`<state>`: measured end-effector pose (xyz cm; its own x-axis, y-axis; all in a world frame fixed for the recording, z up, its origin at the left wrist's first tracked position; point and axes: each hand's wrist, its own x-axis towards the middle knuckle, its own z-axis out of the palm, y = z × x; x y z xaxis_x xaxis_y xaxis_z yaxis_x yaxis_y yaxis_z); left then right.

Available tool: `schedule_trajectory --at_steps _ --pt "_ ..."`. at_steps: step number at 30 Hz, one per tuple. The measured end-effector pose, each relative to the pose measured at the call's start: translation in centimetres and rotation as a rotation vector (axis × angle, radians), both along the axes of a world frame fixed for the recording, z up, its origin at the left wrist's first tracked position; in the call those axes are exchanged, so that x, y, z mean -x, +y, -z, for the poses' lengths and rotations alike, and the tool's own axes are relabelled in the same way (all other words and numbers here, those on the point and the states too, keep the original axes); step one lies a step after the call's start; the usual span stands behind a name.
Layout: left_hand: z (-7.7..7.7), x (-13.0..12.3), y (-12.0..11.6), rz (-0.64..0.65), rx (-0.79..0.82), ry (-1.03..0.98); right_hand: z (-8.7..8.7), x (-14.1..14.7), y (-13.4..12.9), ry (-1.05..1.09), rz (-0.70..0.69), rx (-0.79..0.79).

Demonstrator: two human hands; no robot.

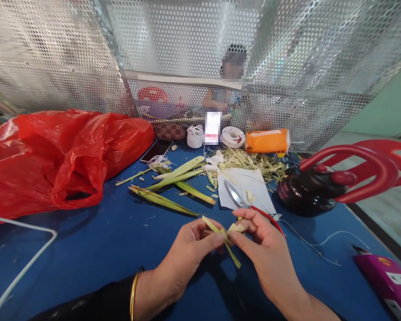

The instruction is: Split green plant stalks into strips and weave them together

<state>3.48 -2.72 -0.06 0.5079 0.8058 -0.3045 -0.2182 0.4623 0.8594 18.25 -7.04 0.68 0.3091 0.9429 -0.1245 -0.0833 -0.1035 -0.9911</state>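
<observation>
Leaf strip [234, 256], narrow and green, sits above the near part of the blue counter [103, 249], slanting between two bare hands. The left hand [187, 254] has its fingers closed on the strip, thumb on top. The right hand [270, 254] has its fingers closed on a pale folded piece [235, 228] just beside it; whether the two are joined cannot be told. A gold bangle [132, 296] circles the left wrist, next to a black sleeve [87, 303].

Just beyond the right hand, scissors [235, 195] with red handles lie with their blades on white paper [254, 178]. Long green leaves [183, 170] lie left of the paper, and a heap of shredded scraps [254, 160] lies behind it. Farther left are a phone [157, 150] and a big red plastic bag [70, 156]. A black jug [307, 196] stands to the right, a red handle over it, and a purple power strip [384, 276] lies at the near right edge.

Along the back are a checkered case [170, 131], a white spool [194, 136], a ribbon roll [234, 136] and an orange packet [267, 141]. Behind the metal mesh [173, 40], a person [217, 97] is partly visible.
</observation>
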Motion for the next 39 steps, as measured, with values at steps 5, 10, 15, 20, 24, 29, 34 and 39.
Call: schedule_trajectory --at_steps 5,10,15,20,24,29,34,39 --pt "0.1 -0.2 0.0 -0.021 0.053 0.016 0.3 0.4 0.0 -0.042 0.030 -0.022" --pt "-0.3 -0.1 0.0 0.029 -0.004 0.057 0.4 0.5 -0.3 0.036 -0.003 -0.016" --pt "-1.2 0.2 0.0 0.076 0.004 0.041 0.3 0.5 -0.2 0.188 -0.052 -0.017" --pt "-1.4 0.0 0.1 0.056 0.036 -0.056 0.5 0.6 0.0 0.174 -0.016 -0.025" --pt "-1.4 -0.1 0.0 0.056 0.033 -0.079 0.5 0.5 0.0 0.168 -0.025 -0.023" --pt "-1.1 0.0 0.0 0.076 0.010 -0.089 0.4 0.5 -0.2 0.151 -0.004 -0.017" --pt "-0.5 0.0 -0.1 0.027 -0.087 -0.014 0.4 0.6 -0.4 0.068 0.004 -0.020" --pt "-0.7 0.2 -0.3 0.031 -0.173 0.094 0.4 0.6 -0.5 0.097 -0.013 -0.010"
